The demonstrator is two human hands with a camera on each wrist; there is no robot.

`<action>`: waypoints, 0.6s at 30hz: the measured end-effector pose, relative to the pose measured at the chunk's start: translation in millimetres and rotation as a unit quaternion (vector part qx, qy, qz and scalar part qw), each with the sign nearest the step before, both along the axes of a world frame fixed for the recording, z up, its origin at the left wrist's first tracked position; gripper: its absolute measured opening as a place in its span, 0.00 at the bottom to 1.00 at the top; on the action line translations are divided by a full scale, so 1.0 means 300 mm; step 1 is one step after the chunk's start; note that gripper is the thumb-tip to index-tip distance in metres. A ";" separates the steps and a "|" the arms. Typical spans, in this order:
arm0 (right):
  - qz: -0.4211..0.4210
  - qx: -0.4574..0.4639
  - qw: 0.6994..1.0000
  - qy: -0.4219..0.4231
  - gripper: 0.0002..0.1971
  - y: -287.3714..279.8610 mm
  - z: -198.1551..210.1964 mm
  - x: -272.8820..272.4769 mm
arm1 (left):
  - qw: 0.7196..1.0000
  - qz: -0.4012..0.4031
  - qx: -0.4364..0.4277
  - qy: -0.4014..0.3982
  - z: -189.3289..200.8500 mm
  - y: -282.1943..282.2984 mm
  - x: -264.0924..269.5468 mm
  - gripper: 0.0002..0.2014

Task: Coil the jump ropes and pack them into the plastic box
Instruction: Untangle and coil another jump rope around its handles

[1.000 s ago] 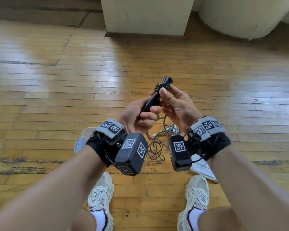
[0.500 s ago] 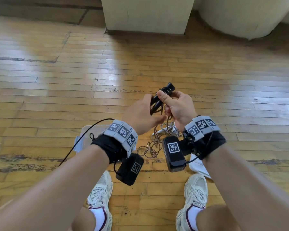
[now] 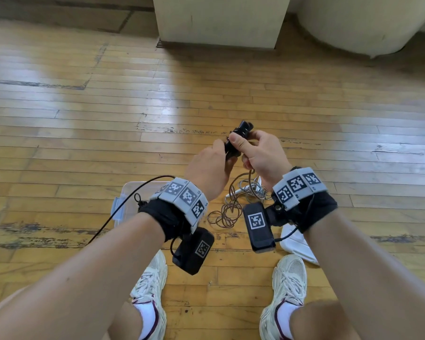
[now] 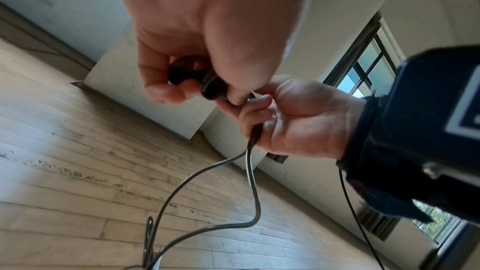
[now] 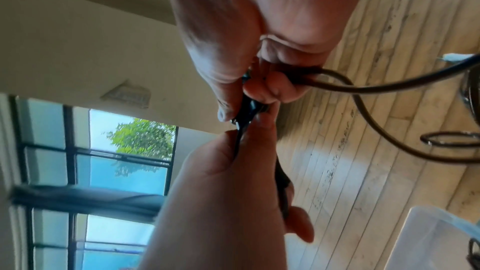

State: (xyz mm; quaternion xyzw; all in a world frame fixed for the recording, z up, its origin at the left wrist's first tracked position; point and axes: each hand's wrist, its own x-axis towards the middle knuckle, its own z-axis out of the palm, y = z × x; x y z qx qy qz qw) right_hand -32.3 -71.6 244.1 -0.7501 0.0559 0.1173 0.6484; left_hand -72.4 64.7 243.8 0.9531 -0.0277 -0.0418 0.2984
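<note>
Two hands held together above open wooden floor [image 3: 84,143], pillar base [image 3: 219,20] well beyond. Left hand [image 3: 206,168] grips black jump-rope handles [image 3: 238,137]; right hand [image 3: 260,155] pinches their top and holds the cord [image 4: 249,163]. Loose rope tangle [image 3: 227,212] lies on the floor, beside clear plastic box [image 3: 123,204], contents hidden by the forearm. Wrist views alone show a window [image 5: 103,151].

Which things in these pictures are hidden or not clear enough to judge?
- Plastic box: head view, left forearm covers most of it; contents unknown.
- Black handles: both hands wrap them; only the tips show.
- Cable: left wrist view, bottom edge cuts it.
- White object: right wrist covers part; cannot identify it.
- Right wrist view: motion blur.
</note>
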 end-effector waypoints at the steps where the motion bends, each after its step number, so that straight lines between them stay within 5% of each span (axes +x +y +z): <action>1: 0.015 -0.014 1.000 -0.007 0.17 -0.003 0.001 0.001 | 0.999 0.003 -0.030 0.021 -0.002 0.006 0.004 0.13; 6: 0.033 -0.088 0.995 -0.045 0.22 -0.013 -0.021 0.011 | 0.953 0.014 -0.265 0.146 0.020 0.013 0.019 0.09; 12: -0.001 -0.129 0.988 -0.089 0.28 -0.028 -0.016 0.007 | 0.906 0.024 -0.371 0.201 0.056 0.010 0.021 0.13; 14: 0.007 -0.146 0.985 -0.096 0.24 -0.031 -0.011 0.008 | 0.911 0.033 -0.370 0.180 0.047 0.009 0.022 0.14; 18: 0.085 -0.226 0.966 -0.092 0.20 -0.052 0.020 0.011 | 0.966 0.025 -0.242 0.088 0.018 0.031 0.031 0.12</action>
